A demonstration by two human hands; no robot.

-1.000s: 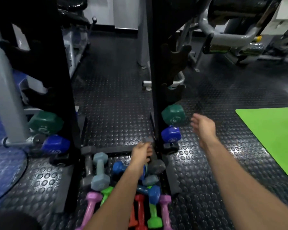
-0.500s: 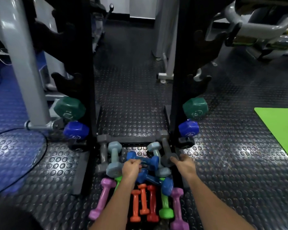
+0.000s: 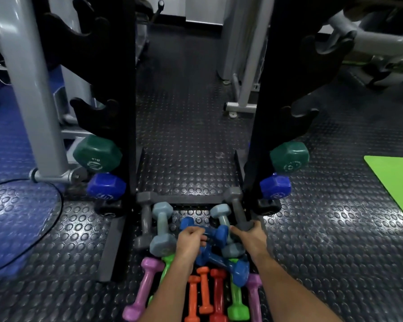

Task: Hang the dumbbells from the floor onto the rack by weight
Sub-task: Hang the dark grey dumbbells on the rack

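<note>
While the pile of coloured dumbbells lies on the studded black rubber floor (image 3: 191,135) between the black rack uprights (image 3: 126,89), my left hand (image 3: 189,241) curls round the blue hex dumbbell (image 3: 209,231) handle; my right hand (image 3: 250,239) grips the grey hex dumbbell (image 3: 239,211) at its near head. Both dumbbells still low in pile.
</note>
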